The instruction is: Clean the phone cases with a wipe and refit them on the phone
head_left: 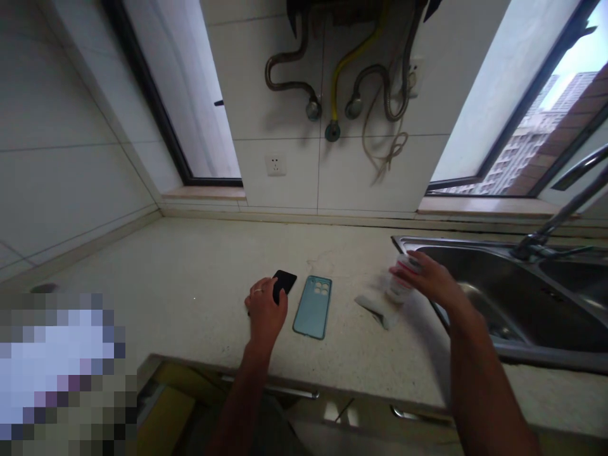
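Observation:
My left hand [264,310] rests on the pale countertop [190,278] with its fingers closed round the lower end of a black phone [284,282]; a ring shows on one finger. Just right of it lies a teal phone case [312,306], back side up with its camera cut-out at the top. My right hand [430,276] hovers near the sink's left edge, fingers closed on a small clear wrapper [398,285] that is blurred. A flat pale packet [375,308] lies on the counter under that hand.
A steel sink [522,297] with a tap [560,218] fills the right side. Pipes and a yellow hose [346,69] hang on the tiled wall above a socket [276,164]. Windows flank the wall. A pixelated patch covers the lower left corner.

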`<control>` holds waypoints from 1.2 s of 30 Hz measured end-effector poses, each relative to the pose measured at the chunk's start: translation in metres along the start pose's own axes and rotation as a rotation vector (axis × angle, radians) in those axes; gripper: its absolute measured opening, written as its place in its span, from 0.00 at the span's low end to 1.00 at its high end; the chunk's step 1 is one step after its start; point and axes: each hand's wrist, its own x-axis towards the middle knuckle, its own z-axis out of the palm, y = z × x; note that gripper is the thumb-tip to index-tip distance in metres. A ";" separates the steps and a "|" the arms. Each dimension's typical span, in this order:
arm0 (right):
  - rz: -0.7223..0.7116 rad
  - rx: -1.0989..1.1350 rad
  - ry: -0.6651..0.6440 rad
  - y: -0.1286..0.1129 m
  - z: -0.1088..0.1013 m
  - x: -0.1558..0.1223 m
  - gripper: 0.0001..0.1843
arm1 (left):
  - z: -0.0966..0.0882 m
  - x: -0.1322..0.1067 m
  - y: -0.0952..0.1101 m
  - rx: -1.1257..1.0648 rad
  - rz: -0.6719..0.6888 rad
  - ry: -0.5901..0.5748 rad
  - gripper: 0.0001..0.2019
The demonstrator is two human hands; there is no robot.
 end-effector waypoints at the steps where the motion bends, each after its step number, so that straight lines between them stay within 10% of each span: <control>1: 0.022 -0.011 -0.092 0.007 -0.001 0.000 0.31 | 0.000 0.001 0.000 -0.050 0.027 0.019 0.17; 6: 0.045 -0.021 -0.248 0.011 -0.006 -0.003 0.19 | -0.003 0.001 0.007 -0.331 0.023 -0.004 0.14; 12: 0.211 0.440 0.040 -0.040 0.010 -0.017 0.25 | -0.004 -0.006 0.038 -1.147 -0.304 -0.551 0.23; 18: 0.491 1.154 -0.213 -0.080 0.054 -0.040 0.24 | 0.014 -0.007 0.085 -1.334 -0.345 -0.829 0.32; 29: 0.552 1.446 -0.061 -0.082 0.074 -0.045 0.20 | 0.031 0.015 0.093 -1.357 -0.286 -0.580 0.31; 36: 0.642 1.465 -0.336 -0.087 0.086 -0.056 0.26 | 0.037 0.013 0.081 -1.212 -0.167 -0.389 0.26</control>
